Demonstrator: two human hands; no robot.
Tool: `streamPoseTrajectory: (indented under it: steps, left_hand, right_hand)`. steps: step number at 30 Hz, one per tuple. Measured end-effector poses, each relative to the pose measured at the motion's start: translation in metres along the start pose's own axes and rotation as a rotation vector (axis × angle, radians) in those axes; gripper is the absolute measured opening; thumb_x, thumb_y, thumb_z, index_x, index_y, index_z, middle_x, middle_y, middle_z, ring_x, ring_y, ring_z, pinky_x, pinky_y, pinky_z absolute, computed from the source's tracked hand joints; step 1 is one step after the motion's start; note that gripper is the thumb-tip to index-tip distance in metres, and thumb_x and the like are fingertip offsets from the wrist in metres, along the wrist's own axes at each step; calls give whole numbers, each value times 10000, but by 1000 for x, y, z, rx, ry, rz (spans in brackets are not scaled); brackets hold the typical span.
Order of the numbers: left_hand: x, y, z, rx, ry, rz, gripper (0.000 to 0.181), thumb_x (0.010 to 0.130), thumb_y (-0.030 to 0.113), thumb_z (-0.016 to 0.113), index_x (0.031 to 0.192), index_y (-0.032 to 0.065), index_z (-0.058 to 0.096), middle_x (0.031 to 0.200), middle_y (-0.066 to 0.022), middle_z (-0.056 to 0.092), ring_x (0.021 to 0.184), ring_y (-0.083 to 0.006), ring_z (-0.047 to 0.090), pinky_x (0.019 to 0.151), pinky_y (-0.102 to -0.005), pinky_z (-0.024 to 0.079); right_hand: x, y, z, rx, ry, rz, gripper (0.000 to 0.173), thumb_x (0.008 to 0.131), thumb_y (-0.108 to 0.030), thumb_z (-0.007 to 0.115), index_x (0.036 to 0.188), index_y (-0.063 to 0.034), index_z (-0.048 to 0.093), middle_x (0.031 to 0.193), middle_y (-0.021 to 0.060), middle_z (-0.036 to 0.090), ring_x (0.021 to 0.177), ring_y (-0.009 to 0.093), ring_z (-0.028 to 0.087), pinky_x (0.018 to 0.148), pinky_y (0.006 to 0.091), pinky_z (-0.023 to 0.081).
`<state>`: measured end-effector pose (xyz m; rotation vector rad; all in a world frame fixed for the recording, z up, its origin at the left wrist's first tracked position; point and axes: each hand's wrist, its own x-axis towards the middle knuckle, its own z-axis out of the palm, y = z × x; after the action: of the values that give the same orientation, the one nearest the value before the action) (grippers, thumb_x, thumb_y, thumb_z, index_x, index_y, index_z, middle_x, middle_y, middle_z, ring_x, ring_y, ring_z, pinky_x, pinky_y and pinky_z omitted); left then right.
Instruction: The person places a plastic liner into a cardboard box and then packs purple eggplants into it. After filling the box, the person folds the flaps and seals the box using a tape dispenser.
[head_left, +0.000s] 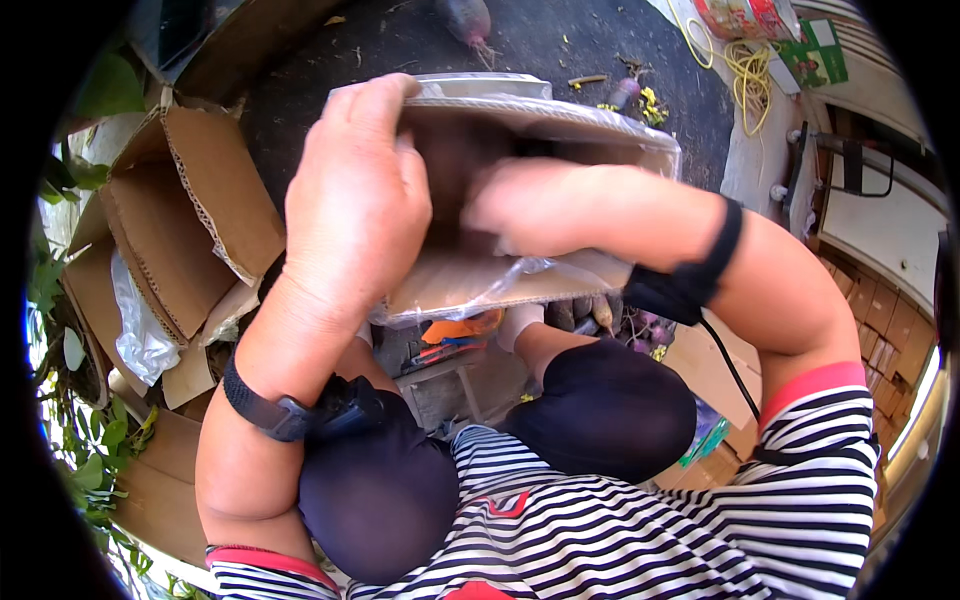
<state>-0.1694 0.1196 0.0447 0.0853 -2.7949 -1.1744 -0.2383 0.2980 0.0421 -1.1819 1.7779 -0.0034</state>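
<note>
In front of me an open cardboard box, edged with clear packing tape, is tilted so that its opening faces me. The fingers of my left hand are hooked over the box's left edge and grip it. Motion blur covers my right hand, which reaches into the opening with its fingers hidden or smeared. Inside, the box is dark, and whatever lies there cannot be made out. Beyond it, a large purple-topped root vegetable and a smaller one lie on a black mat.
More open cardboard boxes stand at my left, with clear plastic and leafy plants. Several root vegetables and an orange-handled tool lie by my feet. Yellow cord sits far right, near a white cart.
</note>
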Motion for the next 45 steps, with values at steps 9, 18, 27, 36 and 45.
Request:
streamPoseTrajectory:
  steps: [9,18,27,36,45]
  left_hand:
    - [2,4,-3,45,-78,5,371,888,26,513,1258,38,533,1218,-199,562,1138,-384,559,982,-419,455]
    - [5,6,-3,-61,-108,-41,445,885,0,473,1329,16,491,1252,-219,583,1208,-347,559,1034,-392,425]
    - [3,6,5,-136,-23,-47,407,876,1,487,1280,19,531,1198,-220,603,1137,-387,574,1007,-419,440]
    - [1,-2,3,-160,12,-26,363,863,1,519,1223,27,557,1151,-197,592,1093,-394,555,960,-445,449]
    - [3,2,7,-141,15,-8,365,864,2,523,1227,23,556,1159,-205,590,1099,-393,558,965,-439,450]
  right_hand:
    - [-192,33,17,1034,1227,271,237,916,-85,572,1114,30,633,1012,105,677,972,190,642,860,313,493]
    - [-158,-13,13,525,625,46,345,865,-78,591,1178,67,584,1032,166,661,994,264,650,903,350,508]
    - [38,37,27,253,117,545,544,862,-372,612,1234,24,593,1182,234,641,1127,338,619,961,417,481]
    - [61,30,34,127,144,580,529,834,-435,637,1157,-17,653,1166,209,656,1116,321,628,947,421,491]
    - [93,31,52,65,506,-134,438,790,-301,693,1152,-55,665,1223,191,633,1198,296,575,1014,397,441]
